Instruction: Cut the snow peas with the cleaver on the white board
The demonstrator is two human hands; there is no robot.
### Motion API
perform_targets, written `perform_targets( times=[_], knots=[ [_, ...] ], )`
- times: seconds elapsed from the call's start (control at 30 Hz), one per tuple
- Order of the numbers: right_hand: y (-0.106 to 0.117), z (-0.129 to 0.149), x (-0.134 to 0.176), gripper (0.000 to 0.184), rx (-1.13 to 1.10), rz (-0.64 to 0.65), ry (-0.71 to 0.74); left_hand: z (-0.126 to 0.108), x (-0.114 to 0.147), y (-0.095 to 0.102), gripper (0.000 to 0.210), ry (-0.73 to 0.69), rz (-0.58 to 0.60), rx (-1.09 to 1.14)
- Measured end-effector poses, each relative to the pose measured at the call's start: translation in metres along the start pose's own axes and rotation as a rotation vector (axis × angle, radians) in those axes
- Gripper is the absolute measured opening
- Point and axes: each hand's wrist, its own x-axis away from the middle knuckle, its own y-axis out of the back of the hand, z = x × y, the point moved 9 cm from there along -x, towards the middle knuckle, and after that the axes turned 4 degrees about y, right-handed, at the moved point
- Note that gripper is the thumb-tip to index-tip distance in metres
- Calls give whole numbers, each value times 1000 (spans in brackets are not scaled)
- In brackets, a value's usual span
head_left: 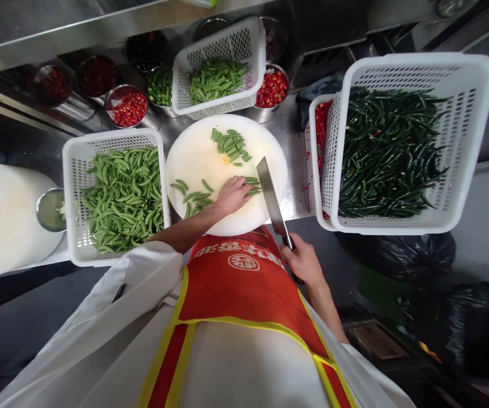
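On a round white cutting board [185, 153], my left hand [234, 195] presses down with curled fingers on a small bunch of green pea pods [252, 187]. The pods' ends stick out to the right, beside the blade. My right hand [306, 260] is wrapped round the dark handle of a cleaver [273, 198], whose blade lies over the board's right side. Cut pod pieces [230, 144] form a pile at the back of the board. More whole pods [197, 199] lie loose left of my left hand. The left fingertips are partly hidden.
A white basket of pea pods [69, 198] stands left of the board, another basket [178, 102] behind it. Bowls of chopped red chillies [129, 107] line the back. At right, a large basket [467, 141] holds dark green chillies. A second board [10, 215] is far left.
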Motion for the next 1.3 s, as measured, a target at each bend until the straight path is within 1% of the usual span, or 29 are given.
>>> perform_targets(
  times=[0.07,0.13,0.23,0.3,0.37,0.43,0.5,0.6,0.63,0.7,0.77,0.8,0.87,0.97,1.03,1.1,1.17,1.3],
  knots=[
    [-1,-1,1,45,6,2,0,10,-1,5,30,11,-2,49],
    [-2,-3,1,44,-5,6,-9,29,1,16,29,24,17,97],
    [-4,-6,1,43,-11,7,-18,74,10,39,27,49,62,102],
    [-4,-6,1,42,-7,4,-17,104,19,51,30,48,112,64],
    [-3,-6,0,42,-3,3,-16,125,29,53,35,27,189,39],
    [-3,-6,0,43,-2,4,-18,134,39,50,39,1,263,28],
    [-3,-6,1,44,-2,6,-24,133,46,47,43,-11,295,24],
    [-4,-6,1,45,1,2,-31,125,55,54,48,-1,239,14],
    [-5,-6,1,44,0,3,-33,120,60,57,46,2,218,8],
    [-6,-6,1,44,1,3,-33,111,71,59,35,6,211,-18],
    [-7,-5,2,43,3,-3,-35,102,86,54,24,23,236,-52],
    [-7,-6,2,43,6,-5,-39,99,94,51,22,36,242,-66],
    [-7,-6,2,44,9,-2,-48,93,109,45,23,40,239,-75],
    [-8,-6,2,47,5,6,-51,83,128,32,27,-13,248,-67],
    [-7,-5,2,47,-1,6,-52,78,136,24,25,-36,258,-83],
    [-7,-5,2,47,-1,9,-51,72,140,17,24,-55,260,-97],
    [-8,-5,2,46,4,11,-51,62,138,11,24,-81,248,-88],
    [-8,-6,2,45,10,3,-48,45,120,8,23,-88,140,-58]
  ],
)
